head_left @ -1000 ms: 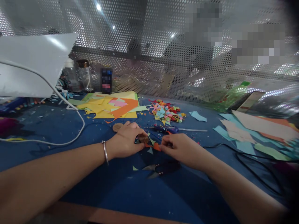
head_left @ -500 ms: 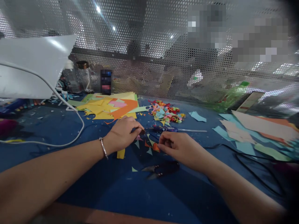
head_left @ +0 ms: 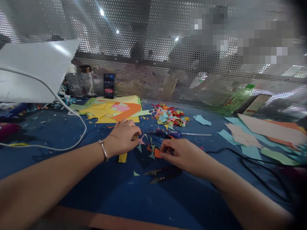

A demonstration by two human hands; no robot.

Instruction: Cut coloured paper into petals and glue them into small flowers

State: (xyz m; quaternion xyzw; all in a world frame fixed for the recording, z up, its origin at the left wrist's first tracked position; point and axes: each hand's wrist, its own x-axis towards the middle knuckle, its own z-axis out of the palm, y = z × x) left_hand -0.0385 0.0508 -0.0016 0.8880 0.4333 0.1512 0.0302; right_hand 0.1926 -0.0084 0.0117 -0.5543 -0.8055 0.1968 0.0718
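Note:
My left hand [head_left: 123,137], with a bangle on its wrist, is curled low over the table. A small tan thing shows between its fingers, too little of it to name. My right hand [head_left: 179,152] is closed, thumb and fingers pinching the edge of a small orange paper piece [head_left: 157,153]. Between the hands lie thin green and pink paper scraps [head_left: 152,156]. Thread snips [head_left: 159,175] lie in front of my right hand, blades to the left. Behind it are a blue glue gun [head_left: 168,133] and a clear glue stick [head_left: 196,134]. A yellow strip [head_left: 122,157] lies under my left wrist.
Colourful cut paper bits [head_left: 170,115] are heaped at the back, beside stacked yellow and orange sheets [head_left: 103,110]. More sheets [head_left: 244,135] and a black cable [head_left: 251,161] lie right. A white cable [head_left: 82,119] loops left. A perforated metal screen [head_left: 153,64] stands behind.
My left hand has drawn back to the left, away from the scraps, and its fingers have curled down more. My right hand has shifted slightly left, still at the orange paper.

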